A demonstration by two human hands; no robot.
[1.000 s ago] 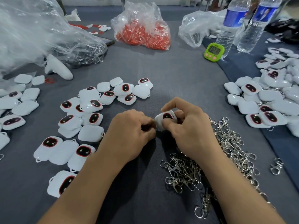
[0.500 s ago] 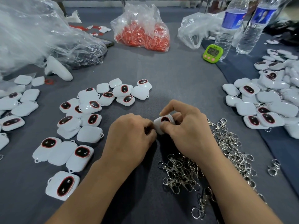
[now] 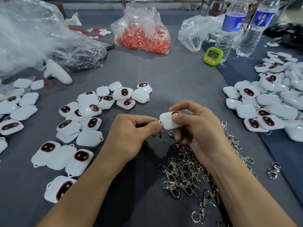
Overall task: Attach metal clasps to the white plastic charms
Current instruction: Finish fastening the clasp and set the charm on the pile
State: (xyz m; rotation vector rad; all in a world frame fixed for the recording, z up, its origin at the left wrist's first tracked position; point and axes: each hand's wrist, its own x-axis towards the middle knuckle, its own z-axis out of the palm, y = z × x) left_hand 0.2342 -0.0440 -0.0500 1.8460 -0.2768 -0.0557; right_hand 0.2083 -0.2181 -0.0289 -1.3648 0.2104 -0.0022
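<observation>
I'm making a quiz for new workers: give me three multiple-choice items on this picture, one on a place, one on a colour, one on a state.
1. Where is the clasp pile? A) beside the right hand B) far left C) at the far edge
2. The timer's colour? A) blue B) green C) red
3. The right hand: A) lies flat B) hangs empty C) grips a charm
Answers: A, clasps lie heaped by that wrist; B, its case is green; C, it curls round the white charm.
</observation>
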